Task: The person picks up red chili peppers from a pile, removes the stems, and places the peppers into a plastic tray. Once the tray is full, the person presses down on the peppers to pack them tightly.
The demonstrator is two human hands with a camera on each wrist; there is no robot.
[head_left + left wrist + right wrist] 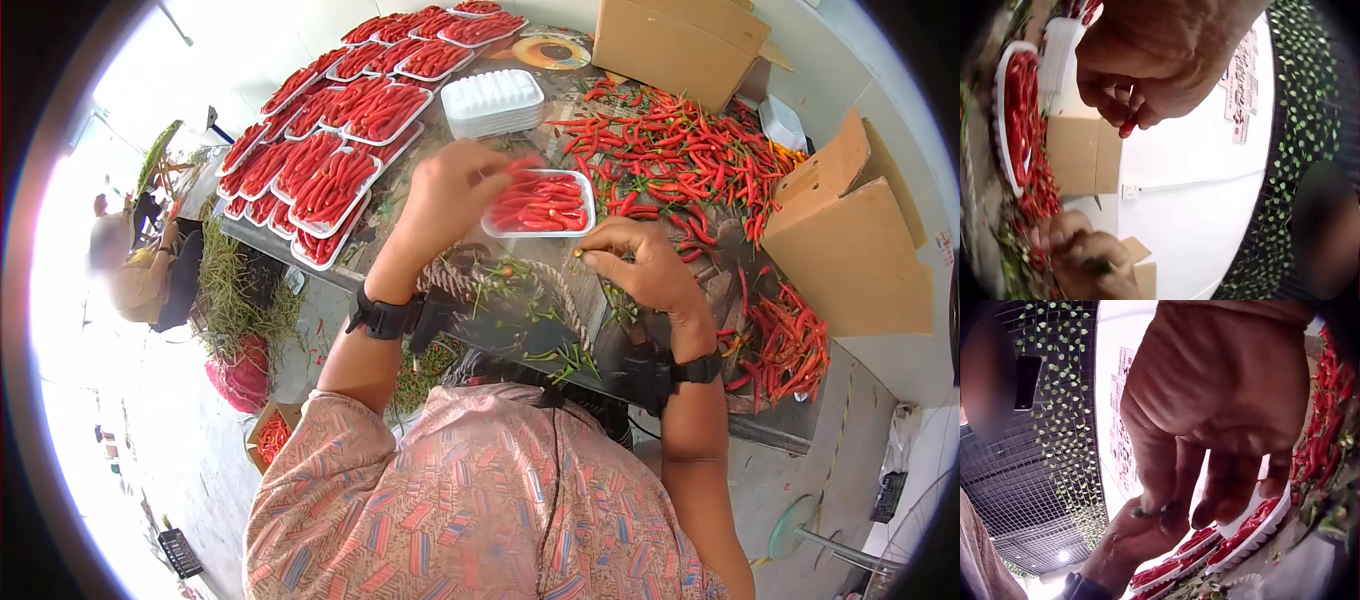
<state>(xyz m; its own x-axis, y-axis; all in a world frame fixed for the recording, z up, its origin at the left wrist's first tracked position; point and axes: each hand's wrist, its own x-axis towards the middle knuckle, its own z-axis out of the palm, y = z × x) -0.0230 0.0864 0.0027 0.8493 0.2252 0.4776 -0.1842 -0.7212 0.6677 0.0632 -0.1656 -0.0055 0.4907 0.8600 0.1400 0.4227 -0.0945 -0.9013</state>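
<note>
My left hand (pixel 450 195) is raised at the left edge of a white foam tray (pixel 540 234) partly filled with red chili peppers (pixel 545 203). Between its thumb and fingers it pinches a red chili pepper; the tip (pixel 1126 130) pokes out in the left wrist view, while the rest is hidden or blurred. At the tray's lower right corner, my right hand (pixel 645 265) pinches a small greenish chili stem (pixel 578 253) between thumb and forefinger. Loose green stems (pixel 570 360) lie on the table below the hands.
Stacked trays of chilies (pixel 330 190) fill the table's left side. Empty foam trays (pixel 492 103) stand behind the working tray. A large heap of loose chilies (pixel 690 150) spreads at the right, with a smaller pile (pixel 785 345) nearer. Cardboard boxes (pixel 850 240) border the right side.
</note>
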